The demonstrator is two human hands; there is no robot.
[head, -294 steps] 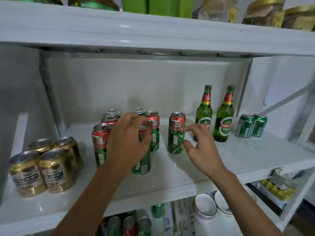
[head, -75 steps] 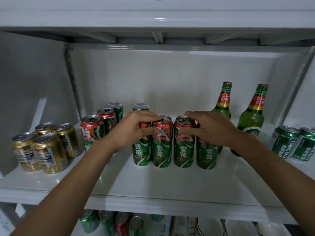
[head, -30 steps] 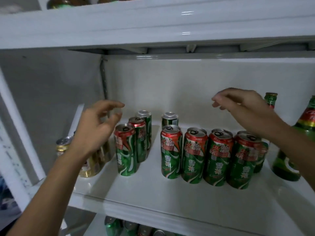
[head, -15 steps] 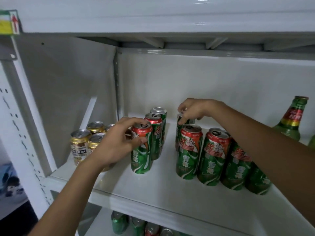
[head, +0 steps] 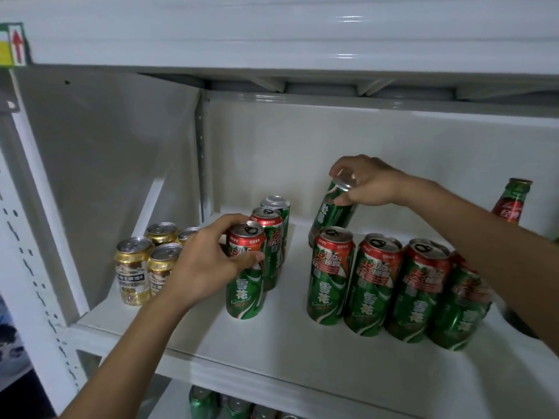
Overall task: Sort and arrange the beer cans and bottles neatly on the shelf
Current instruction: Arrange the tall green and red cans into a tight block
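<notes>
At the far left edge a yellow tag with a red arrow (head: 13, 45) is stuck to the upright. Lower left, 4 gold cans (head: 133, 269) stand bunched on the shelf (head: 272, 352); their label writing is too small to read with certainty.

Left of centre, the left hand (head: 208, 264) grips the front can (head: 245, 270) of a column of 3, fingers curled over its rim and thumb across the red band. Half a second ago it held this same can in much the same place, so that can has not gone anywhere yet.

The change is in the middle. The right hand (head: 367, 182), which half a second ago pinched the top of the back can (head: 332, 211) as it stood upright, now has it tilted and lifted behind the row, fingers and thumb wrapped around its silver top. I judge it is being pulled out for a second rank or a place in line.

Lower right, 4 cans (head: 390, 285) stand side by side, touching, faces forward: red band with "0.5", green body with white 雪花 characters. At the right edge a green bottle (head: 512, 201) shows a red neck label, unreadable.
</notes>
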